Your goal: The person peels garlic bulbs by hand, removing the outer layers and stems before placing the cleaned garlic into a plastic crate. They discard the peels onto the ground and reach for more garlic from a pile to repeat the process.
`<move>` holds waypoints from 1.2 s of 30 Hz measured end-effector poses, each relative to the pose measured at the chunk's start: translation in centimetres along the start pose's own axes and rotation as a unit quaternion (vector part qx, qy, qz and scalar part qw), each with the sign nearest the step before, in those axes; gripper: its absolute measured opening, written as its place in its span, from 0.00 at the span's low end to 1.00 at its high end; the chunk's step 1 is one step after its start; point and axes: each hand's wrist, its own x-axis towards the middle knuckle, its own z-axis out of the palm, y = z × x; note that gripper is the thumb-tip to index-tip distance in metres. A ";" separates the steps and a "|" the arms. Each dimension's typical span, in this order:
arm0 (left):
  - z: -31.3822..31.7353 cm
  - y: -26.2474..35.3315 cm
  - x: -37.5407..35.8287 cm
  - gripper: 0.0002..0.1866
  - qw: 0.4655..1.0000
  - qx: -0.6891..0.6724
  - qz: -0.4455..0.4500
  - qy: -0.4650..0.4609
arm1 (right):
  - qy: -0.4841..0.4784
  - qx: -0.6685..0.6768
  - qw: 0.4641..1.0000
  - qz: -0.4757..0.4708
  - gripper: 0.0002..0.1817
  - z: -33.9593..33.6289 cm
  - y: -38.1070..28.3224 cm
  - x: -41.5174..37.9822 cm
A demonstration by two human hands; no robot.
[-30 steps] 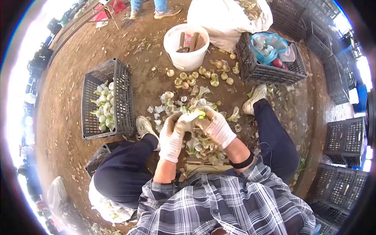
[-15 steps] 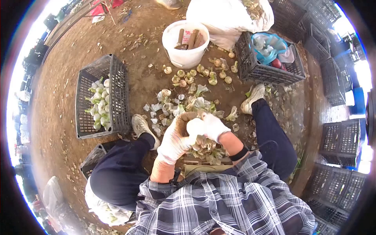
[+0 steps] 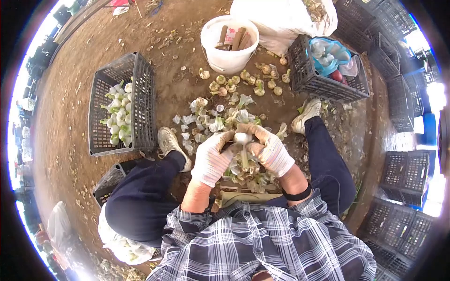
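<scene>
A white garlic bulb (image 3: 242, 138) with a pale stem pointing down toward me is between my two gloved hands, over a heap of loose peels (image 3: 253, 175). My left hand (image 3: 213, 158) has its fingers closed at the bulb's left side. My right hand (image 3: 273, 151) pinches it from the right, thumb and fingers close to the bulb and stem. Both gloves are white and soiled with brown at the fingers. Ahead on the ground lie several unpeeled garlic bulbs (image 3: 229, 86). Peeled white bulbs with green stems (image 3: 119, 112) fill part of a black crate (image 3: 144, 105) to my left.
A white bucket (image 3: 232, 61) holding brown pieces stands ahead. Right of it are a big white sack (image 3: 281, 23) and a black crate (image 3: 323, 89) with a blue bag (image 3: 330, 56). Stacked crates (image 3: 407, 171) line the right side. A smaller crate (image 3: 110, 182) sits by my left leg.
My right hand has turned and shifted right, now gripping the bulb from the side. The bulb now shows its stem pointing down toward me. The view has shifted slightly.
</scene>
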 end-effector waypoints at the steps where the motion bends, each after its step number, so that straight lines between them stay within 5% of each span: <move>1: 0.3 -0.4 0.0 0.15 1.000 0.025 0.003 0.004 | 0.006 -0.064 0.998 -0.027 0.27 0.0 0.0 0.0; 3: 0.7 -1.2 0.1 0.12 0.994 0.079 0.066 0.041 | 0.004 -0.084 0.995 -0.059 0.28 0.0 0.1 0.2; 7: 0.9 -1.2 0.1 0.07 0.987 0.140 0.056 0.061 | -0.003 -0.102 0.992 -0.078 0.29 0.0 0.7 0.4; 10: 1.2 -3.1 0.2 0.04 0.996 0.052 -0.021 0.075 | -0.052 0.155 0.980 0.110 0.31 -0.4 1.2 0.6; 12: 1.4 -4.8 0.5 0.05 0.987 -0.056 -0.142 0.061 | -0.030 0.149 0.980 0.126 0.32 -0.3 2.6 1.1; 13: 1.5 -5.2 0.6 0.06 0.993 0.039 -0.064 0.091 | -0.019 0.146 0.980 0.132 0.33 -0.2 3.1 1.5; 16: 1.3 -5.5 0.9 0.07 0.990 0.088 -0.060 0.090 | -0.043 0.091 0.988 0.113 0.34 0.6 1.9 1.0; 17: 1.4 -4.8 1.0 0.06 0.987 -0.010 -0.138 0.077 | 0.002 -0.169 0.985 0.033 0.35 1.7 0.7 1.0; 18: 1.4 -4.9 0.9 0.07 0.979 -0.071 -0.164 0.100 | 0.003 -0.256 0.966 0.028 0.35 2.1 1.5 1.8; 20: 1.0 -5.6 1.2 0.07 0.948 -0.191 -0.209 0.146 | -0.045 0.012 0.990 0.135 0.35 0.8 1.4 2.5; 23: -2.8 -7.2 2.6 0.11 0.848 -0.346 -0.275 0.294 | -0.092 0.314 0.929 0.174 0.34 -0.1 2.4 1.7; 25: -3.1 -8.1 2.8 0.11 0.808 -0.368 -0.273 0.371 | -0.078 0.337 0.926 0.152 0.34 0.4 2.5 1.8; 30: -0.7 -8.1 3.0 0.06 0.829 -0.407 -0.253 0.290 | -0.054 0.383 0.910 0.152 0.33 1.4 4.6 3.8; 31: -0.4 -8.4 3.1 0.07 0.816 -0.411 -0.291 0.283 | -0.034 0.309 0.929 0.202 0.44 1.5 4.7 4.9; 32: -0.2 -8.5 3.1 0.07 0.802 -0.415 -0.330 0.275 | -0.042 0.313 0.938 0.142 0.47 2.3 5.3 6.2; 34: 1.3 -14.2 2.3 0.12 0.814 -0.438 -0.301 0.233 | -0.099 0.392 0.909 0.104 0.48 5.1 1.2 9.5; 36: 0.8 -11.4 4.3 0.11 0.790 -0.392 -0.359 0.305 | -0.210 0.413 0.879 0.111 0.44 7.9 -1.2 13.1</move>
